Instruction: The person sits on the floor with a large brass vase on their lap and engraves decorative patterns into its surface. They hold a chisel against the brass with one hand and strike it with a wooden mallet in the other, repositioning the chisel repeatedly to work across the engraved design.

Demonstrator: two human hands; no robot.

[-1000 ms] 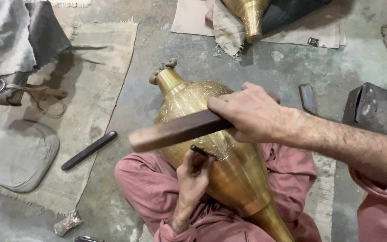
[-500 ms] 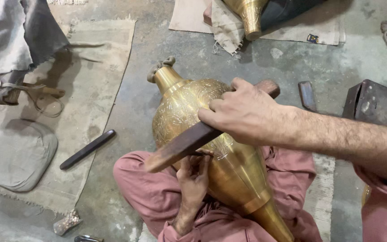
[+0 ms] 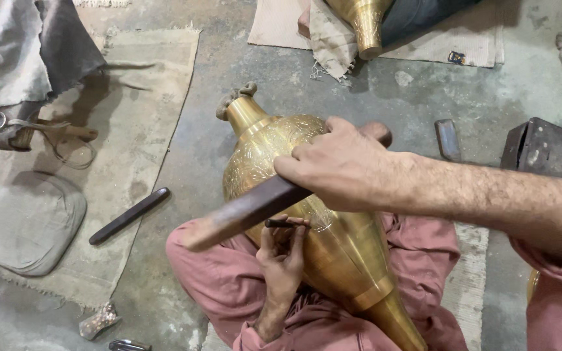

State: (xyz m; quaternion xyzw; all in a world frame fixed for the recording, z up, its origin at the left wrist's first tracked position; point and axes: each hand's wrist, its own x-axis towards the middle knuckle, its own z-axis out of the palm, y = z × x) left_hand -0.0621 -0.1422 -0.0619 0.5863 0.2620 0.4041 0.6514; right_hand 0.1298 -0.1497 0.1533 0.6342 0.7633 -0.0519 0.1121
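Observation:
A large engraved brass vase (image 3: 333, 247) lies across my lap, its narrow neck (image 3: 245, 114) pointing away over the concrete floor. My right hand (image 3: 343, 172) grips a dark wooden stick (image 3: 242, 214) held over the vase's belly, the stick's end tilted down to the left. My left hand (image 3: 284, 250) pinches a small dark chisel (image 3: 281, 223) with its tip set against the vase's engraved surface, just beneath the stick.
A second wooden stick (image 3: 129, 215) lies on the floor at the left beside a burlap mat (image 3: 66, 175) with a grey cushion (image 3: 24, 224). Another brass vessel (image 3: 359, 23) sits at the top. A dark metal block (image 3: 538, 146) and a flat tool (image 3: 449, 140) lie at the right.
My right hand has swung the wooden stick downward, from nearly level to tilted low at the left, close over the chisel. My left hand stays on the chisel.

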